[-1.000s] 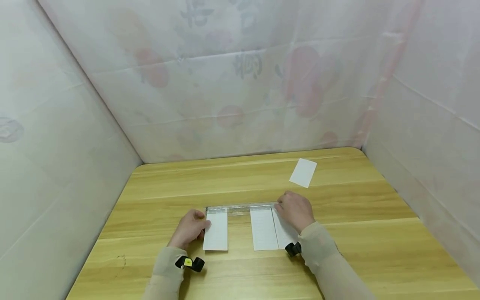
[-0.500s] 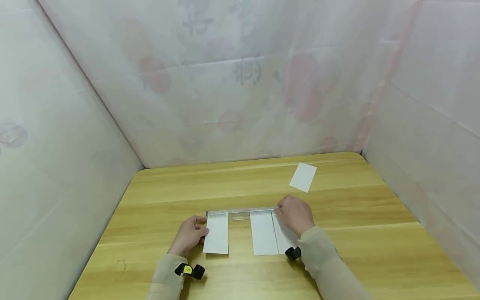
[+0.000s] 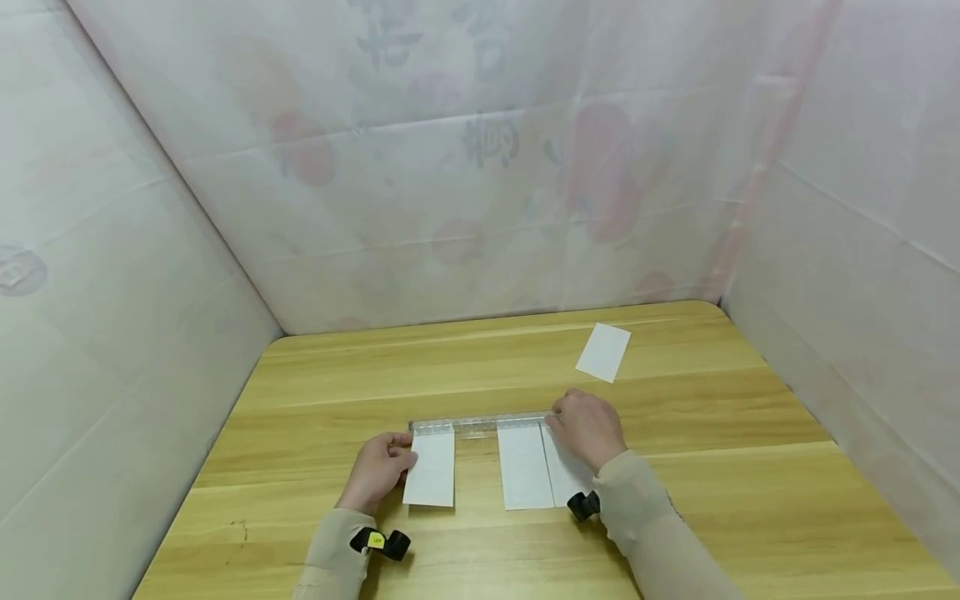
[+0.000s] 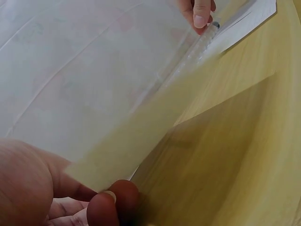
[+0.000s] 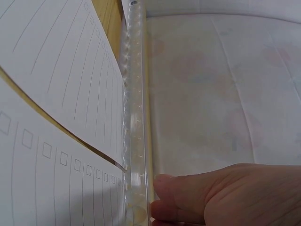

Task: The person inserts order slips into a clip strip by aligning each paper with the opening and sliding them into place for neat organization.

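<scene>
A clear plastic ruler (image 3: 480, 423) lies crosswise on the wooden table (image 3: 487, 367). Three white lined slips hang below it. My left hand (image 3: 397, 460) pinches the left edge of the left slip (image 3: 431, 471); in the left wrist view, fingertips (image 4: 113, 202) grip that sheet's raised edge. My right hand (image 3: 561, 418) holds the ruler's right end. Its thumb (image 5: 174, 200) presses against the ruler (image 5: 136, 117). The middle slip (image 3: 523, 467) lies flat. The right slip (image 3: 564, 475) is partly hidden under my right wrist.
A fourth white slip (image 3: 603, 352) lies apart at the far right of the table. Pale sheeted walls (image 3: 480, 167) close in the table on the left, back and right. Bare wood stretches behind the ruler and along the near edge.
The head view has shifted slightly. Hands, ruler and slips keep their places.
</scene>
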Demonstrator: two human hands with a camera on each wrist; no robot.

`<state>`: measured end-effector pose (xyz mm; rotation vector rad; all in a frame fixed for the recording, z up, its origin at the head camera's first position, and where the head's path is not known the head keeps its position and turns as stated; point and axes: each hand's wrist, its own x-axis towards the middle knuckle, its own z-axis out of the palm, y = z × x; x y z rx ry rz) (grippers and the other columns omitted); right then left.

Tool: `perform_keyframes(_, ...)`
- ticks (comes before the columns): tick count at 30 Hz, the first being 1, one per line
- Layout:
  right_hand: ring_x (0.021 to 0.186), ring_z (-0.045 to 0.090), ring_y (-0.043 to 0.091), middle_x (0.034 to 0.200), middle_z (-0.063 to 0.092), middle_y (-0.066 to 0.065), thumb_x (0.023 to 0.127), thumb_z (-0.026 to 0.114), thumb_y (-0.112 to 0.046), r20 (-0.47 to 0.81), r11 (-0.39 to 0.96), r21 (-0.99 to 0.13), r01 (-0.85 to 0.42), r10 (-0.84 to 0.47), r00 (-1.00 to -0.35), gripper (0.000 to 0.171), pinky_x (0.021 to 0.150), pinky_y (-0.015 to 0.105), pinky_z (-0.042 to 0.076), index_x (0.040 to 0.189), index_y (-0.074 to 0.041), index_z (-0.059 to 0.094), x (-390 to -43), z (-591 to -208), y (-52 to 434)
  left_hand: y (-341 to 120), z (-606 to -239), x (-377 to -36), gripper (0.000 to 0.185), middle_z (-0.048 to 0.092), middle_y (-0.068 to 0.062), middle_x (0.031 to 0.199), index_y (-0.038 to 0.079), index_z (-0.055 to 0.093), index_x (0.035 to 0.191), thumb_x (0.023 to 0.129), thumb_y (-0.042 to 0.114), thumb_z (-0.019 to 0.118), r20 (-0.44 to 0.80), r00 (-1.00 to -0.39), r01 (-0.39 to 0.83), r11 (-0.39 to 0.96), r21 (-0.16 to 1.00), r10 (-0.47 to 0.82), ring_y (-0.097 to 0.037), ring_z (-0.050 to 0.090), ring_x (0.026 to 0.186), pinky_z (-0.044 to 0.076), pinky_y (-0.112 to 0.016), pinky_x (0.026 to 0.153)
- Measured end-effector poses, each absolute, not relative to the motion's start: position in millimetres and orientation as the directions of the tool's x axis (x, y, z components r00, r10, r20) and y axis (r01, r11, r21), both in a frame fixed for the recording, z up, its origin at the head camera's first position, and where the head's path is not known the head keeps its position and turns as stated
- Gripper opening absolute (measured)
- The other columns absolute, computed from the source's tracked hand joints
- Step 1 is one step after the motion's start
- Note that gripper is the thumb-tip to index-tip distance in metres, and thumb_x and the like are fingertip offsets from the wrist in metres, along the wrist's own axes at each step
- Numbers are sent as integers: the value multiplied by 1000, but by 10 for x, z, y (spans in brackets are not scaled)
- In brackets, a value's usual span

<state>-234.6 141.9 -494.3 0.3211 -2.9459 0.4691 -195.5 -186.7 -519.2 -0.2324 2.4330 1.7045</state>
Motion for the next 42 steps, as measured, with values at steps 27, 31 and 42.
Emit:
perform_keyframes(27,82,65,25,91,69,6,86,69,-24,175,932,-280,-229,-185,-967,17,68,41,53,91,-9,77,-2352,-4932,1433,-1743,-5243,-1972,35,62,-9,85,-8,57,122,88,-1,60,-196,-980,-177,281,943,39,-16,53,63,47,-27,55)
perform_keyframes(31,81,65,25,91,69,6,86,70,-24,190,932,-269,-241,-194,-962,17,68,40,53,90,-9,77,-2352,-4923,1440,-1726,-5249,-1973,36,63,-10,86,-9,56,123,88,-2,59,-187,-981,-167,268,949,51,-16,53,62,46,-25,54)
perform_keyframes(42,80,65,25,89,68,6,86,70,-23,201,932,-262,-249,-200,-959,17,67,41,53,89,-9,77,-2342,-4934,1464,-1684,-5255,-1974,36,64,-9,85,-9,57,124,89,-1,59,-176,-983,-153,271,950,61,-16,54,62,47,-26,55)
